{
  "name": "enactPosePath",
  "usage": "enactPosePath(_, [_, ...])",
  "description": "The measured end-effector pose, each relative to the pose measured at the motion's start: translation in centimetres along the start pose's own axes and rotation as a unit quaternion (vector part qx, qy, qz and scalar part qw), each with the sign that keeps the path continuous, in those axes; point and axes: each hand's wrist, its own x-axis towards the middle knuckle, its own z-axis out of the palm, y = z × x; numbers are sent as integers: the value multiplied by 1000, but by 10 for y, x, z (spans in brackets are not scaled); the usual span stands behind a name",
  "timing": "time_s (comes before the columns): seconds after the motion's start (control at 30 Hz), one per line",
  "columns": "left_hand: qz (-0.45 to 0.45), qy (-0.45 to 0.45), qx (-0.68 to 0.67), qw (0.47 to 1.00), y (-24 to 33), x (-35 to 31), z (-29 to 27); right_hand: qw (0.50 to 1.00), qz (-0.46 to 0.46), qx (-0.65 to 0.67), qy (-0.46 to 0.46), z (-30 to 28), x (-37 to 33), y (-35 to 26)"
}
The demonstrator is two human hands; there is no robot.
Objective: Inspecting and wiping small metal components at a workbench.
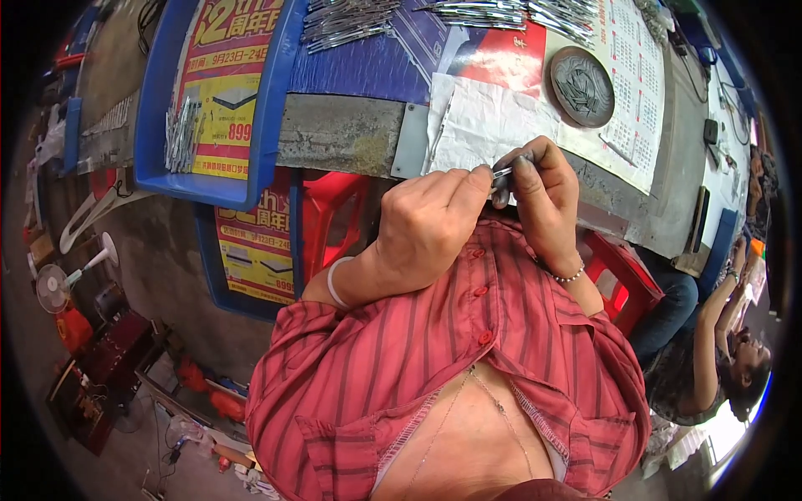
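My left hand [434, 213] and my right hand [547, 192] meet just above the table's front edge. Pinched between the fingertips of both is a small, slim, shiny metal piece [501, 173]; the fingers cover most of it, so its exact kind is unclear. Dark smudges mark my right fingertips. Beyond the hands, a creased white sheet of paper [493, 117] lies on the table, with a thin metal rod [441, 125] along its left side. A round dark dish [576, 55] holding several small metal pieces stands to the right of the paper.
Piles of slim metal pieces [351, 18] lie at the far side. At left, a blue tray [280, 83] holds a bundle of metal pieces [181, 138]; another blue tray [209, 259] sits lower. Red stools [330, 213] are under the table. Another person [710, 359] works at right.
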Motion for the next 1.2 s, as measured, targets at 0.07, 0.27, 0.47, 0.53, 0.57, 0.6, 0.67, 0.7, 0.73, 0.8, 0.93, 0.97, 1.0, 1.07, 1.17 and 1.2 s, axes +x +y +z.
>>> enactPosePath(0.07, [-6, 1, 3, 1000, -1, 1, 1, 1000, 0, 4, -2, 0, 3, 0])
enactPosePath(0.27, [-41, 41, 18, 998, -29, 24, -4, 999, -12, 44, -1, -12, 14, -3])
enactPosePath(0.47, [-22, 169, 145, 975, -121, 98, -12, 998, -11, -60, 13, -30, 9, -8])
enactPosePath(0.53, [-7, 178, 191, 965, -150, 124, -11, 998, 10, -65, -3, -27, 5, -8])
enactPosePath(0.57, [5, 183, 215, 959, -166, 133, -9, 997, 20, -72, -15, -25, 3, -6])
enactPosePath(0.6, [19, 187, 234, 954, -180, 145, -5, 997, 20, -75, -29, -26, 2, -3])
enactPosePath(0.67, [2, 167, 264, 950, -198, 153, -5, 994, 43, -97, -41, -19, -3, -4])
enactPosePath(0.7, [6, 167, 276, 947, -206, 154, -6, 992, 54, -102, -53, -17, -4, -5])
enactPosePath(0.73, [12, 163, 283, 945, -203, 156, -7, 992, 53, -98, -62, -19, -6, -3])
enactPosePath(0.8, [22, 171, 277, 945, -197, 148, -10, 991, 54, -102, -63, -22, -6, -3])
enactPosePath(0.93, [94, 217, 123, 964, -117, 81, -21, 992, 31, -117, -41, -32, -6, -5])
enactPosePath(0.97, [159, 214, 85, 960, -107, 47, -14, 993, 27, -112, -28, -34, -5, -5])
enactPosePath(1.0, [190, 170, 112, 960, -99, 6, -6, 993, 20, -117, -22, -35, -4, -8])
enactPosePath(1.07, [135, -2, -35, 990, -88, -63, 17, 987, 4, -159, 4, -44, -1, -11])
enactPosePath(1.17, [-37, -9, -85, 996, -95, -120, 58, 974, -58, -201, 82, -68, 8, -19])
enactPosePath(1.2, [-141, -87, -46, 985, -112, -142, 69, 959, -92, -249, 98, -83, 15, -21])
